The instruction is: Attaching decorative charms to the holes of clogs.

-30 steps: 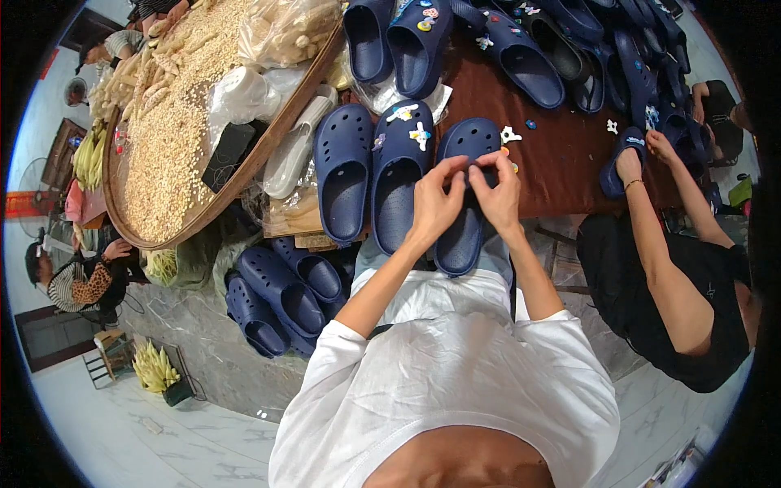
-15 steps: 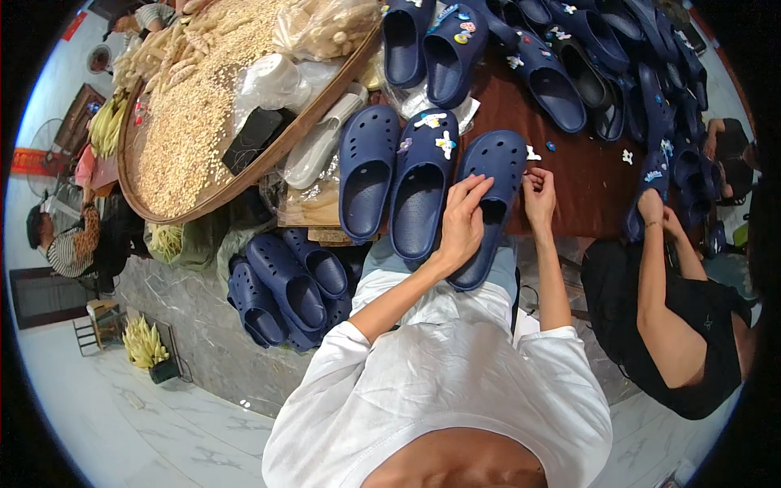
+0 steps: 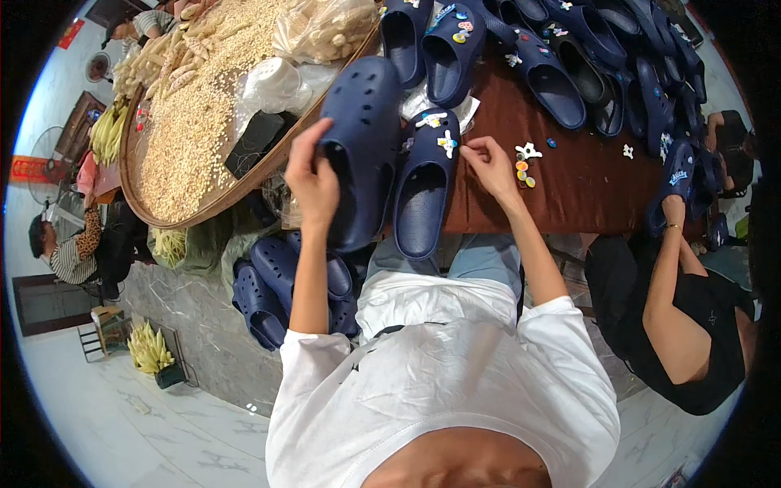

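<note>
Left hand (image 3: 313, 175) grip wraps a navy clog (image 3: 362, 150) lifted over the table (image 3: 569, 187) | right hand (image 3: 488, 163) fingers pinched beside second clog (image 3: 425, 191) | we'd steady each clog, press charms (image 3: 525, 167) squarely.

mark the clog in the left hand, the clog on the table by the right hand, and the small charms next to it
lifted navy clog (image 3: 366, 122), head view, perforated upper
navy clog on table (image 3: 423, 191), head view, footbed
loose charms (image 3: 525, 167), head view, middle of cluster on brown tabletop
</note>
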The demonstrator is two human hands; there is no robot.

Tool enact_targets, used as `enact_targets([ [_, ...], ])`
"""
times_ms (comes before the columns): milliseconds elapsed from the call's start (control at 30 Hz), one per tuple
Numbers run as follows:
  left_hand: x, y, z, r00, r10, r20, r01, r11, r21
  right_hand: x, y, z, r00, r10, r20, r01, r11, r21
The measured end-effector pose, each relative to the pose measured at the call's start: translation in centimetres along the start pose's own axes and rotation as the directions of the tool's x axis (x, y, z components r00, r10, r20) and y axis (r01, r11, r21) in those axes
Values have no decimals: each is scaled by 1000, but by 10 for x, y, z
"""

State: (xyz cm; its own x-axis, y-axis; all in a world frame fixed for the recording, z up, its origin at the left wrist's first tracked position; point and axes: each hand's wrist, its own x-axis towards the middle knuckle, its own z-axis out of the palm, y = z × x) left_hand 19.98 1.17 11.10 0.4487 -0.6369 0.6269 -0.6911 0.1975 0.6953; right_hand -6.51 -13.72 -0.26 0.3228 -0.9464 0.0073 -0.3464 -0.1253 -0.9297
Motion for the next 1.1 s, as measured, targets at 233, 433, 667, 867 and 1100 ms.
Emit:
enact_targets([
  [233, 12, -70, -11, 989, -114, 92, 112, 993, 22, 31, -14, 29, 988, 135, 74, -131, 990, -59],
  [433, 2, -57, -11, 992, -116, -42, 119, 987, 103, 25, -37, 26, 987, 119, 105, -85, 954, -286],
  [667, -45, 22, 15, 990, -55, -132, 58, 998, 24, 14, -30, 34, 971, -237, -16, 207, 876, -436],
  [867, -143, 36, 94, 770, -421, 480, 617, 681, -394, 10, -4, 27, 977, -215, -13, 192, 897, -398],
  [1100, -109, 26, 126, 499, -698, 514, 840, 242, -486, -3, 27, -34, 964, -227, -137, 62, 697, -714],
])
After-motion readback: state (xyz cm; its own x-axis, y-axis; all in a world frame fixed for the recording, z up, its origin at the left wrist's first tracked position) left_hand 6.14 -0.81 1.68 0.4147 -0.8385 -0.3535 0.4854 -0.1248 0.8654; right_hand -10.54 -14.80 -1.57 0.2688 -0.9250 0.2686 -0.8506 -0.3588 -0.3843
